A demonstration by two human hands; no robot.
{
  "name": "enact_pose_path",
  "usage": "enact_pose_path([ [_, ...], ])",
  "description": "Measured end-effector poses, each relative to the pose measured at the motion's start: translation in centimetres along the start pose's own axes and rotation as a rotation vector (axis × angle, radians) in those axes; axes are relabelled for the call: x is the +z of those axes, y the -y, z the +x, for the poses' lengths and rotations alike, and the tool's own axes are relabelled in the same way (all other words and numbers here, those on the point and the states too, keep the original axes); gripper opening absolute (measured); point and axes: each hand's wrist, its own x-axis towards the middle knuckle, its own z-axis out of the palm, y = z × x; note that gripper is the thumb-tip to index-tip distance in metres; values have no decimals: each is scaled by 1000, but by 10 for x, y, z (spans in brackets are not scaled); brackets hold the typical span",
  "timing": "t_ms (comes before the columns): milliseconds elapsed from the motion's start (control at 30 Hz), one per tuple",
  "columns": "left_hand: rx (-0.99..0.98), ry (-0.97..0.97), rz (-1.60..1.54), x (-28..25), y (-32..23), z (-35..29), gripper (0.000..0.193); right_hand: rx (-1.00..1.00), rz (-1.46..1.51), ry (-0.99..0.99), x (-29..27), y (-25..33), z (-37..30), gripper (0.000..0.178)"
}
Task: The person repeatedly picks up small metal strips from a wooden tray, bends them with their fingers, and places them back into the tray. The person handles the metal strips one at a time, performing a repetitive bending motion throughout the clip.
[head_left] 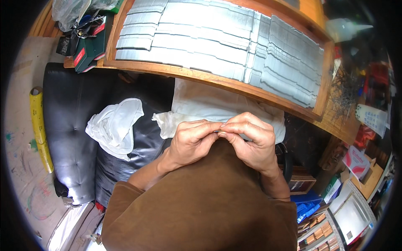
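Note:
My left hand (190, 140) and my right hand (253, 140) meet in front of my chest, both closed in a pinch with fingertips touching. Between them a sliver of a small thin piece (217, 131) shows; the fingers cover most of it, so its kind is unclear. Below the hands lies a white cloth (222, 98), spread under the edge of the tray. Just beyond, a wooden-framed tray (184, 69) holds rows of silver-grey metal strips (209, 37).
Left of me stands a black leather seat (69, 125) with a crumpled white cloth (115, 127) on it. A yellow tube (38, 125) lies beyond. Dark boxes (90, 48) sit at the tray's left. To the right are a pile of thin dark wires (345, 90), a white cup (370, 119) and a squeeze bottle (341, 30).

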Motion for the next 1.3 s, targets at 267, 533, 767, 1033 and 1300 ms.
enact_pose_path([
  [267, 14, 16, 19, -2, 3, 0, 26, 10, 51, -4, 2, -1, 3, 17],
  [533, 13, 2, 17, 0, 5, -1, 23, 25, 77, 5, 1, -3, 4, 15],
  [767, -8, 9, 9, -2, 5, -2, 22, 34, 94, 13, 1, -4, 5, 14],
  [1033, -14, 11, 7, -2, 3, -1, 20, 25, 72, 20, 1, -3, 5, 15],
  [1300, -31, -18, 12, 0, 2, -2, 20, -30, 35, 39, 2, -4, 5, 17],
])
